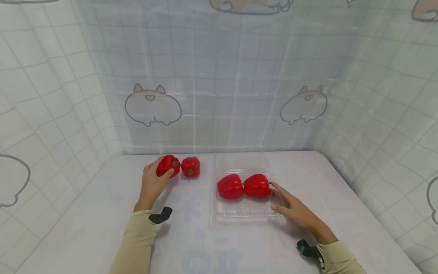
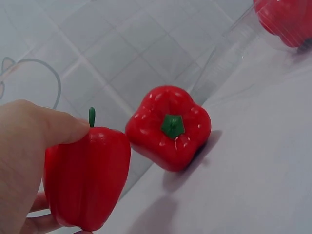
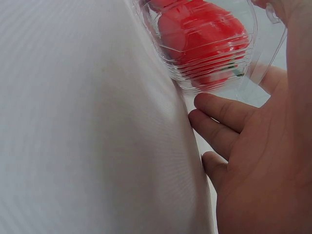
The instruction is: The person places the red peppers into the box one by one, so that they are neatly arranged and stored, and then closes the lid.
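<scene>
My left hand (image 1: 153, 183) grips a red bell pepper (image 1: 165, 164) at the back left, thumb by its green stem and fingers behind. In the left wrist view, the held pepper (image 2: 90, 178) is upright. Just right of it another red bell pepper (image 1: 190, 166) sits on the table, stem facing me. A clear plastic container (image 1: 232, 210) stands right of centre with two red bell peppers lying in it, a left one (image 1: 230, 187) and a right one (image 1: 256, 185). At the container's right side my right hand (image 1: 295, 209) has its fingers extended, fingertips right at the wall.
The container's clear lid (image 1: 241, 160) lies folded back toward the rear. A white table (image 1: 184, 236) carries everything, with a checked, dog-patterned curtain (image 1: 219, 95) behind it and on both sides. Dark wrist cameras sit on both sleeves.
</scene>
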A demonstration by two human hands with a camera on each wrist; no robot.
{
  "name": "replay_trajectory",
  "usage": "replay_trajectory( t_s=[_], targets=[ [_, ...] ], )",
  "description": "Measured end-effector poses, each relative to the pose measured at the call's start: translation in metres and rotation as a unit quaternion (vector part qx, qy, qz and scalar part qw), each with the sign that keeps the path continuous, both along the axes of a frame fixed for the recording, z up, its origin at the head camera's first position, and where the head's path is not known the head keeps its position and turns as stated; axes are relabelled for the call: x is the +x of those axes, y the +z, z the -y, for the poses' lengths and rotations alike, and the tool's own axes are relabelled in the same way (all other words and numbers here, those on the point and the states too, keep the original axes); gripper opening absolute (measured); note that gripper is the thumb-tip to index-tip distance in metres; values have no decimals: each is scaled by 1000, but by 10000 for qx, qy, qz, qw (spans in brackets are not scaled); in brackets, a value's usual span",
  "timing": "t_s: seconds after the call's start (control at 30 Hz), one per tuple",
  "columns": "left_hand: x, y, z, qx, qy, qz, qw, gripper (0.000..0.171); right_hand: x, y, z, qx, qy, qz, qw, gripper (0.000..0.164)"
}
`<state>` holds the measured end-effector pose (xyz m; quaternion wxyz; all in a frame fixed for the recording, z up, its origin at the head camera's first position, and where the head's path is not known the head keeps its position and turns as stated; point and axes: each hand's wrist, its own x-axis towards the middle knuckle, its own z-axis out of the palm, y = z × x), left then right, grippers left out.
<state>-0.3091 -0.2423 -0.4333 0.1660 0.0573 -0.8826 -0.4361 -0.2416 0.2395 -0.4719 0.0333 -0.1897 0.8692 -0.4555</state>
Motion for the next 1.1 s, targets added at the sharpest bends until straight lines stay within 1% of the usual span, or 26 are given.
replay_trajectory(
  t_s=[0.17,0.57,0.63,0.8,1.0,1.1],
  targets=[
    [3,4,-4,35,-44,-20,10000,74,-1,1,0,56,-4,-68,10000,78],
    [11,22,-19,8,-200,150,9997,86,-1,1,0,219,-76,-84,9997,78],
    [11,25,-22,1,-255,130,9996,86,-1,1,0,205,-76,-104,9997,78],
    [13,26,-31,13,-419,12,9991,86,-2,3,-1,160,-99,-106,9998,79],
    [21,23,-40,10,-558,120,9984,87,0,2,0,82,-57,-36,9999,79],
    [24,23,-44,50,-614,73,9981,84,1,2,1,100,-46,-17,9999,78]
  ],
)
